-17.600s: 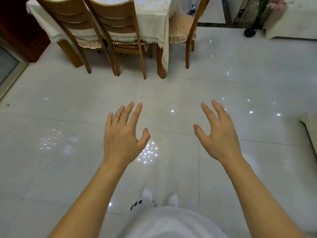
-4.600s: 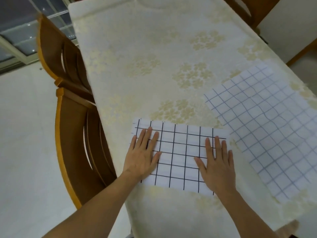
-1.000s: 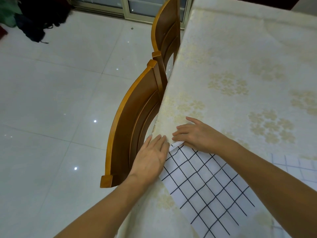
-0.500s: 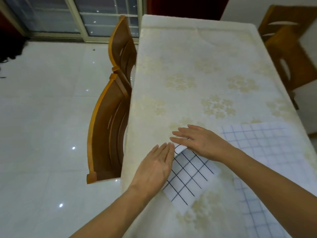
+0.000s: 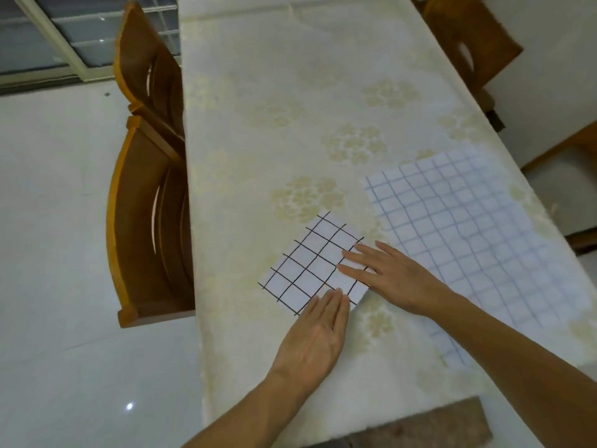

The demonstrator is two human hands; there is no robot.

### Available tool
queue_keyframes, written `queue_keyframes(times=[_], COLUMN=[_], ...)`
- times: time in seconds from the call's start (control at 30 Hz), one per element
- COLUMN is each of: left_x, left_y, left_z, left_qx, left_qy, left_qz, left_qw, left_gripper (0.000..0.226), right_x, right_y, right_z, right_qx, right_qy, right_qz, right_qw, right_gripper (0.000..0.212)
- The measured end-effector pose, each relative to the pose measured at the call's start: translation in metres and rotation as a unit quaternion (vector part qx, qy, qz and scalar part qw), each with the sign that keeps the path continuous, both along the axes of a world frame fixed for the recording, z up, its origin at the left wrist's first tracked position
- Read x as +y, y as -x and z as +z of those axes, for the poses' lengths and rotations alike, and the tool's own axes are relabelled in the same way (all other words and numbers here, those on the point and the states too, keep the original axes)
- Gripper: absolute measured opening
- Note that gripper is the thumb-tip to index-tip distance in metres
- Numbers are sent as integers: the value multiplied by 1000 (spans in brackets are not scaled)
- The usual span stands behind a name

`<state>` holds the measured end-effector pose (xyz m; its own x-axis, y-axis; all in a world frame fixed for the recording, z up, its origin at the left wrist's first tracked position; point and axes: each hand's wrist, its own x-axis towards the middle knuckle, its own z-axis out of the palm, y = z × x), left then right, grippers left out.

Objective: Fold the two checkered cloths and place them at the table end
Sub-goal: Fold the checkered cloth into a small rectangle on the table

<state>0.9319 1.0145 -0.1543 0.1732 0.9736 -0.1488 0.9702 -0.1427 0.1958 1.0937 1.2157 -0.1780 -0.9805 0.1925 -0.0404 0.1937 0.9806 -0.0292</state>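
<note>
Left hand (image 5: pixel 315 337) flat, fingers straight and pressed together, fingertips touching the near edge of the black-grid cloth (image 5: pixel 310 263). Right hand (image 5: pixel 395 276) flat too, fingers straight and slightly spread, resting on the cloth's right corner; neither hand pinches anything.

Black-grid cloth is folded into a small square, turned diamond-wise, white with bold black lines, lying flat on the near-middle of the table (image 5: pixel 290 92). Blue-grid cloth (image 5: pixel 478 240) lies unfolded just right of it, pale with thin blue lines, slightly rippled, its right side running to the table's right edge, its near part partly under the right forearm. The two cloths are close; can't tell if they touch.

Table has a cream floral tablecloth; the far half is bare cloth. Two wooden chairs (image 5: pixel 148 221) tucked against the left edge, another chair (image 5: pixel 468 37) at far right. Near table edge is close below the forearms.
</note>
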Motion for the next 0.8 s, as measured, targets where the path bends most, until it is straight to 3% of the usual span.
queue_keyframes(times=[0.1,0.23,0.37,0.53,0.63,0.8], left_x=[-3,-9,-20,-4,18,43], left_y=[-10,-14,-10,19,46,80], left_z=[-16,-27,-29,-25,-31,-60], left_qx=[-19,12,-6,-35,-10,19], left_qy=[69,145,120,50,26,9], left_qz=[6,-27,-28,10,50,57], left_qw=[997,989,992,998,998,998], left_gripper=[82,77,62,49,53,65], right_x=[-12,-27,-41,-46,-44,-29], right_y=[-15,-28,-36,-1,41,101], right_z=[-19,-33,-35,-29,-30,-45], right_qx=[-40,-66,-75,-13,37,41], right_qy=[-1,19,42,42,63,79], right_qz=[-47,-83,-105,-159,-196,-229], right_qw=[998,994,991,986,978,969], right_gripper=[88,88,80,59,50,52])
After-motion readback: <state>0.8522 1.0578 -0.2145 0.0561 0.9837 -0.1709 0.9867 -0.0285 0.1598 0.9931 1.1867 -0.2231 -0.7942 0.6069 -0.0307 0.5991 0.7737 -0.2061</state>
